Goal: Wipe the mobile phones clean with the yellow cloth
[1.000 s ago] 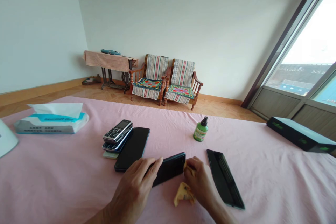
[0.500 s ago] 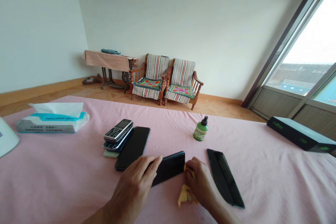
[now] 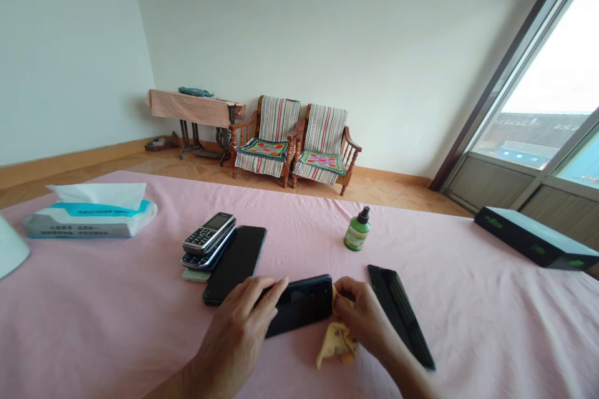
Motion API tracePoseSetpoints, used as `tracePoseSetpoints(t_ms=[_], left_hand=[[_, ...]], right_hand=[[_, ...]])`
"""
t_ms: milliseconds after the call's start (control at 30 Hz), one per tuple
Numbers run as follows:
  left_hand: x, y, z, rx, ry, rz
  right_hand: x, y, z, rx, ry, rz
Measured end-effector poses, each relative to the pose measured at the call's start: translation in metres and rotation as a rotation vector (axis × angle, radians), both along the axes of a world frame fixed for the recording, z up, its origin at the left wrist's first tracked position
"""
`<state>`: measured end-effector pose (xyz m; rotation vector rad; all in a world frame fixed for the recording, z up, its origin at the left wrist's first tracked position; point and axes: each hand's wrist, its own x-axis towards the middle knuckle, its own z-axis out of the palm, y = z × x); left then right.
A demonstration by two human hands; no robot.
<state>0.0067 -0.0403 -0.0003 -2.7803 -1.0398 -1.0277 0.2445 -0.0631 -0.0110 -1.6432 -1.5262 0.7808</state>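
My left hand (image 3: 238, 330) grips a dark smartphone (image 3: 302, 304) by its left end, holding it sideways just over the pink cloth. Pinched in my right hand (image 3: 360, 312) is a yellow cloth (image 3: 337, 344), pressed against the phone's right end; part of it hangs below my fingers. To the right of that hand lies a black smartphone (image 3: 401, 315). Beyond my left hand is a larger black phone (image 3: 238, 262), next to a stack of keypad phones (image 3: 209, 234). A green spray bottle (image 3: 357, 230) with a black top stands upright behind my right hand.
A tissue pack (image 3: 88, 218) lies on the left of the pink tablecloth (image 3: 116, 324), near a white rounded object (image 3: 12, 249). At the right edge is a black box (image 3: 533, 240). Two wooden armchairs (image 3: 322, 149) and a draped sewing table (image 3: 191, 106) stand by the wall.
The held phone has tilted so that its right end sits slightly lower. My right hand has shifted a little to the right, with more of the yellow cloth showing.
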Motion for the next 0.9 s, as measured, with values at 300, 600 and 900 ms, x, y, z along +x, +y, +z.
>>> tracePoseSetpoints(t_ms=[300,600,900], left_hand=[[0.001,0.002,0.001,-0.014,-0.026,0.007],[0.001,0.002,-0.001,-0.111,-0.144,0.037],[0.004,-0.006,0.000,-0.367,-0.193,0.009]], right_hand=[[0.000,-0.009,0.014,-0.092,-0.057,0.044],[0.003,-0.010,0.013,-0.129,-0.054,0.028],[0.018,-0.007,0.019,-0.280,0.484,-0.090]])
